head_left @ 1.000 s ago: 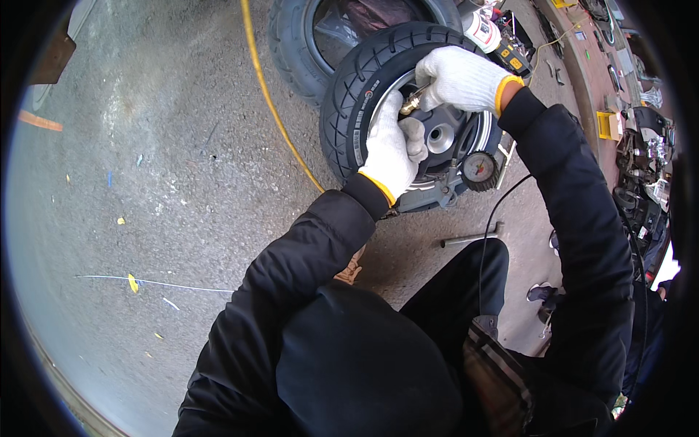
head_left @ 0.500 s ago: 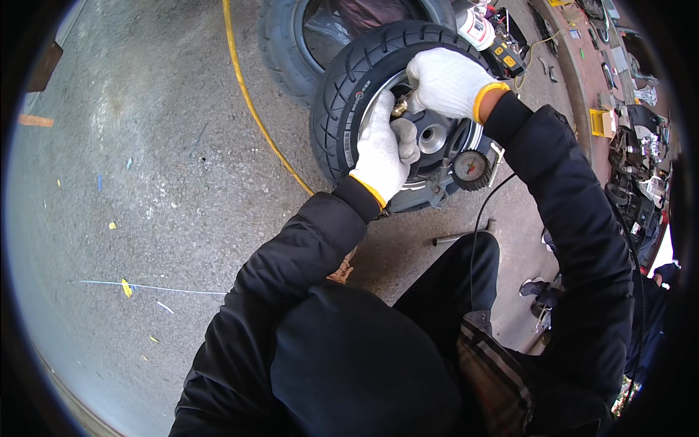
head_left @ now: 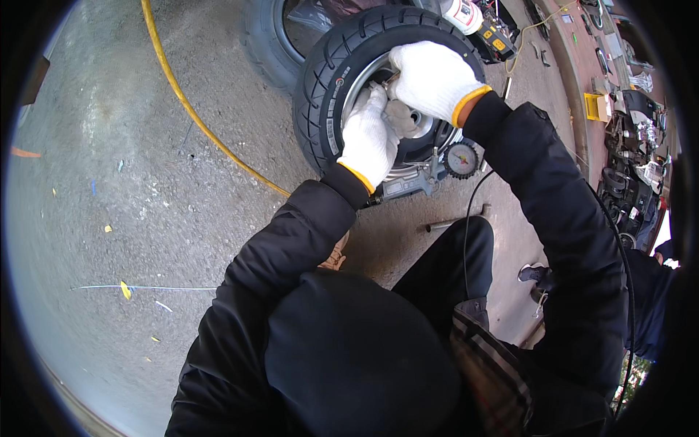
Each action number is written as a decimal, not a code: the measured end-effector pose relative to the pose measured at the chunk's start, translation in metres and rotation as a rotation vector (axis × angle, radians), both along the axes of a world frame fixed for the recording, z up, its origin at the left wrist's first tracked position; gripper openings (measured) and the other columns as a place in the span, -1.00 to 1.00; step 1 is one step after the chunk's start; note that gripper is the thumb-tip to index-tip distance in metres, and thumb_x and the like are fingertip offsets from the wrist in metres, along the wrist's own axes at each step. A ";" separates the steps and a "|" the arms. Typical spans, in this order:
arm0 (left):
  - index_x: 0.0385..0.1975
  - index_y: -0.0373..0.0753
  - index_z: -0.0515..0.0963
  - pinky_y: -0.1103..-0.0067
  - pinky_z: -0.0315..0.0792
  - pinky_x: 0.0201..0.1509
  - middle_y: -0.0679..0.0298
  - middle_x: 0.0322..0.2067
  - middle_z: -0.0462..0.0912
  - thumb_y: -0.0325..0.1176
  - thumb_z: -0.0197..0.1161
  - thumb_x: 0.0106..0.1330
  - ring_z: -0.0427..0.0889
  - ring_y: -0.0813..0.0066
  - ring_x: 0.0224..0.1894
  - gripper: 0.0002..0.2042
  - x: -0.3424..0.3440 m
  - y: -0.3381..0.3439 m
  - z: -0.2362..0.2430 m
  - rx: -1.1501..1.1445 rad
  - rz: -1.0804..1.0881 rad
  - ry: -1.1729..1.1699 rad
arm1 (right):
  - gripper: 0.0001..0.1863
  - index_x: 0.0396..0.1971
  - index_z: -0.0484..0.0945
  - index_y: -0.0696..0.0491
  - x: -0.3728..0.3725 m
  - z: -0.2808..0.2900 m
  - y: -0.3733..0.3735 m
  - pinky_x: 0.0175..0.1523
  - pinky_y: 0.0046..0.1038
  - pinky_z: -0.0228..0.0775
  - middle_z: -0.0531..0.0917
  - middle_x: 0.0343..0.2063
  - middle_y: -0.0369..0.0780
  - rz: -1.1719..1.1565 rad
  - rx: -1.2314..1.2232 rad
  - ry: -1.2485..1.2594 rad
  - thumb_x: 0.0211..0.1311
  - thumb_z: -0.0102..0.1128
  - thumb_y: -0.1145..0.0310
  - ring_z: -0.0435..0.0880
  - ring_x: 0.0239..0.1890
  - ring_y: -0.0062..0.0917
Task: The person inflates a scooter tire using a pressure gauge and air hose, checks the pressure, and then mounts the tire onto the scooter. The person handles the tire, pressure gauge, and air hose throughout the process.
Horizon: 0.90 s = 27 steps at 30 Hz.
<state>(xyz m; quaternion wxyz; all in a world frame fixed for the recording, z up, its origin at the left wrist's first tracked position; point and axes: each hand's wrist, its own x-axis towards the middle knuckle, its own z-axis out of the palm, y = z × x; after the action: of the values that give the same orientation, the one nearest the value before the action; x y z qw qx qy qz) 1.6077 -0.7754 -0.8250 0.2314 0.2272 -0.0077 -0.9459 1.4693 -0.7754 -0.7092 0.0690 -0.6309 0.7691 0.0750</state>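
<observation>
A black scooter-type tire [head_left: 317, 109] on a metal rim stands in front of me, and both my hands reach inside the rim. My right hand [head_left: 437, 80], in a white knit glove with a yellow cuff, is closed at the rim's upper part around a small brass fitting [head_left: 394, 76], which barely shows. My left hand [head_left: 370, 142], gloved alike, has its fingers curled beside it, thumb pointing up; what it grips is hidden. Below the hub [head_left: 420, 125], a grey tire inflator [head_left: 408, 185] with a round pressure gauge [head_left: 461, 160] lies against the wheel's near edge.
A second, greyer tire [head_left: 262, 51] lies behind with plastic bags inside. A yellow hose [head_left: 191, 109] runs over the concrete at left. At the upper right are a white tub [head_left: 463, 14] and a yellow-and-black device [head_left: 496, 40]. Parts and a yellow box [head_left: 597, 107] line the right side.
My view has shifted a little. The brass fitting, plain between my hands before, is now mostly covered by my right fingers. More of the inflator's grey body shows.
</observation>
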 end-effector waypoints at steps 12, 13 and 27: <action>0.39 -0.48 0.40 0.16 0.65 0.33 -0.16 0.25 0.67 -0.09 -0.11 0.86 0.75 0.03 0.22 -0.49 0.006 -0.011 0.009 -0.033 -0.169 0.001 | -0.70 -0.15 0.86 0.07 -0.004 -0.011 0.001 0.11 -0.16 0.72 0.87 -0.19 0.00 0.051 -0.051 0.008 0.33 0.32 0.20 0.88 -0.09 -0.08; 0.37 -0.50 0.40 0.18 0.65 0.31 -0.17 0.21 0.69 -0.07 -0.08 0.85 0.76 0.03 0.19 -0.48 0.011 -0.010 0.012 -0.048 -0.163 -0.051 | -0.71 -0.15 0.86 0.07 -0.005 -0.011 0.001 0.11 -0.16 0.72 0.87 -0.19 0.00 0.054 -0.051 -0.001 0.32 0.34 0.20 0.88 -0.09 -0.08; 0.04 -0.32 0.59 0.16 0.63 0.08 0.01 -0.25 0.79 0.02 0.56 0.27 0.82 -0.05 -0.14 -0.43 0.046 0.044 0.019 -2.254 -0.817 -0.515 | -0.72 -0.16 0.87 0.07 -0.004 -0.008 0.001 0.12 -0.13 0.71 0.87 -0.18 0.02 0.024 -0.054 -0.011 0.30 0.41 0.20 0.87 -0.07 -0.02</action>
<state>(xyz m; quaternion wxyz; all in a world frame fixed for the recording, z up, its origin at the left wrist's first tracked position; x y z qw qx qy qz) 1.6540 -0.7316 -0.8058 -0.0232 0.0610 -0.9379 -0.3407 1.4657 -0.7745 -0.7169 0.0555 -0.6422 0.7628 0.0516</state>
